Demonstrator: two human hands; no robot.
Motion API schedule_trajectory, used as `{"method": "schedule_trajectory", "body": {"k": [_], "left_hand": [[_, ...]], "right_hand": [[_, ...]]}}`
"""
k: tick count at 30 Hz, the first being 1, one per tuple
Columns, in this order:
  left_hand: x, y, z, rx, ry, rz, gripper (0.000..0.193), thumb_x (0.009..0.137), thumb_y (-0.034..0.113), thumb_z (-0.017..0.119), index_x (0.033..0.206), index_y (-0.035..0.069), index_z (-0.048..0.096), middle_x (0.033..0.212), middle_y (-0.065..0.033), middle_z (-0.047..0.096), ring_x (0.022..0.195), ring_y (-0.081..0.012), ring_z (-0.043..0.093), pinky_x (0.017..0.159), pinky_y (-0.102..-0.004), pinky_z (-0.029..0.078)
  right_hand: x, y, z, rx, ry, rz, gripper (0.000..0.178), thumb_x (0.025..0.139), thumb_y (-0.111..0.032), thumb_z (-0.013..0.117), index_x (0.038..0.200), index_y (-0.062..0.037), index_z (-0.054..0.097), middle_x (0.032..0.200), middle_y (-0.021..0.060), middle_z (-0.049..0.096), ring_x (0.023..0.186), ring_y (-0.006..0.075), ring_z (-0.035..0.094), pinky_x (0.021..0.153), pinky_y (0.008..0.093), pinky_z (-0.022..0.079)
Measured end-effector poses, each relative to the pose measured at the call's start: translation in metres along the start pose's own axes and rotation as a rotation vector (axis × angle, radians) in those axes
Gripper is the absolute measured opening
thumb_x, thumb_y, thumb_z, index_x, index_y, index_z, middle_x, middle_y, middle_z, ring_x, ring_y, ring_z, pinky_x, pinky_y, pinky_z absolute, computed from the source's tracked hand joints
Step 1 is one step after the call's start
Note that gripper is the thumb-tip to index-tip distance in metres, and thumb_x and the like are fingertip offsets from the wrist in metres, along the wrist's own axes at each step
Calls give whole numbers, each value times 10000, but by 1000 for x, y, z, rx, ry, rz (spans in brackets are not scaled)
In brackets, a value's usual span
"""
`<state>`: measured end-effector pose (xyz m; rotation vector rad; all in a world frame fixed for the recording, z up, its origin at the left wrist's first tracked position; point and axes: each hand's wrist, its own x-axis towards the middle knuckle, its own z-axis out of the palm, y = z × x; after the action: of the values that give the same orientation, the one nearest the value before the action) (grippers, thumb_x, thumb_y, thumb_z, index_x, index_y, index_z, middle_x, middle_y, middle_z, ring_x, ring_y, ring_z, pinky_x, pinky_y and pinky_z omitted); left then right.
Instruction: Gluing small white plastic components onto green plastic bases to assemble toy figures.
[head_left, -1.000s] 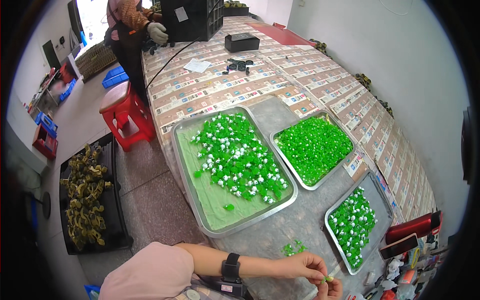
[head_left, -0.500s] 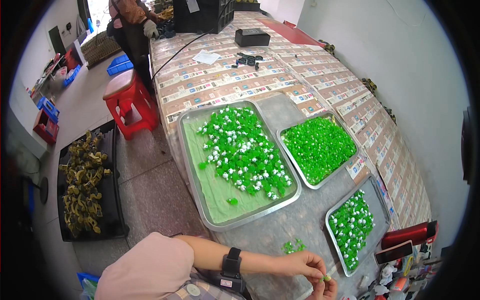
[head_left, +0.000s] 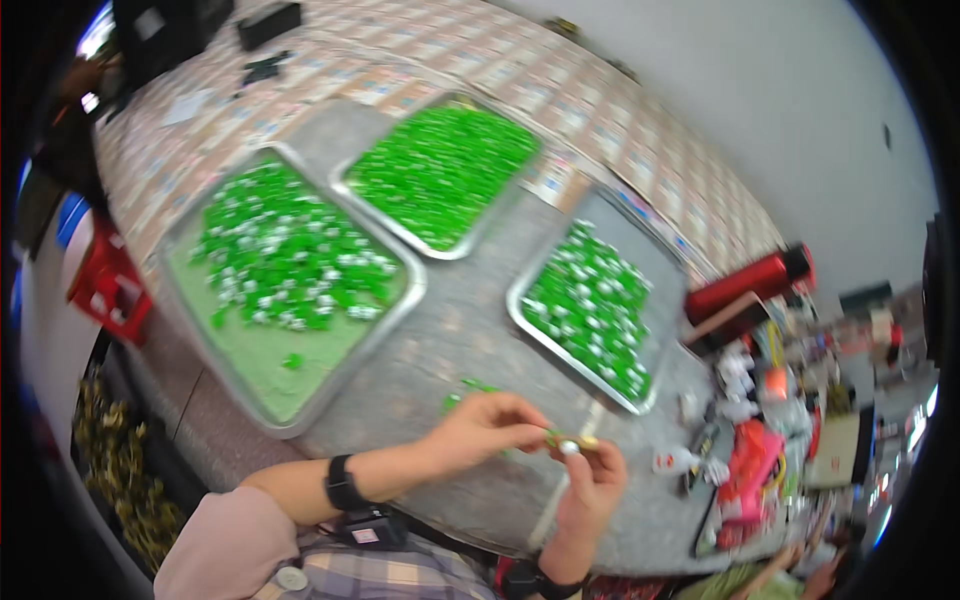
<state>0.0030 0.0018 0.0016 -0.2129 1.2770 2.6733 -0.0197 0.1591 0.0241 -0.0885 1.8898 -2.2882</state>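
My left hand (head_left: 487, 432) reaches over the grey tabletop with thumb and fingertips pinched on a small green piece (head_left: 553, 438). Opposite it, my right hand (head_left: 590, 485) has closed its thumb and finger on a tiny white ball-like piece (head_left: 569, 447). The fingertips of both hands nearly meet, and motion blur hides whether the two pieces are joined. A few loose green bits (head_left: 474, 385) lie on the table just beyond my left hand. Past my hands, a metal tray (head_left: 516, 312) holds many green pieces with white balls.
At the left, a large tray (head_left: 240, 370) carries similar green-and-white pieces; another tray (head_left: 455, 252) is full of green bits. A red flask (head_left: 745, 287), a dark phone-like slab (head_left: 727, 325) and a white bottle (head_left: 675, 460) stand right. Another person's arm (head_left: 775, 570) shows lower right.
The view has swung right, so the trays appear further left and the clutter at right shows more. Both hands appear further from the lower edge, and my right hand now shows fully.
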Motion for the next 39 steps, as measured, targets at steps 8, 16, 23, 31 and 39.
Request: {"method": "schedule_trajectory", "body": {"k": [8,16,23,31,39], "left_hand": [[3,-4,7,-24,34,-13,74,758,45,561,824,18,542,810,-90,588,721,-141,579,661,-253,475],[1,-6,4,15,9,-4,96,760,62,573,836,6,559,803,-68,593,725,-104,560,646,-215,451],[-2,-6,8,265,18,0,105,744,47,587,827,-16,569,803,-64,590,715,-92,555,621,-204,456],[-2,-3,15,652,-8,151,85,736,57,589,805,8,583,779,-55,588,692,-99,559,591,-207,448],[-3,-3,15,849,-27,289,95,702,54,613,786,21,585,730,-76,571,639,-149,547,557,-235,431]], "right_hand": [[1,-6,-4,2,-86,30,184,733,41,558,915,39,535,862,100,585,822,137,560,729,220,434],[0,-5,-4,-115,-121,33,171,732,22,573,901,39,551,862,75,582,814,132,560,725,219,438],[3,-8,-14,2,-183,219,177,740,17,569,915,42,555,856,81,586,809,118,557,705,207,442],[4,-4,-26,3,-272,269,228,768,-22,547,987,43,536,887,106,585,808,143,567,709,215,450],[4,3,-31,82,-262,347,262,770,-24,543,1018,54,508,872,104,587,787,139,571,700,211,447]]}}
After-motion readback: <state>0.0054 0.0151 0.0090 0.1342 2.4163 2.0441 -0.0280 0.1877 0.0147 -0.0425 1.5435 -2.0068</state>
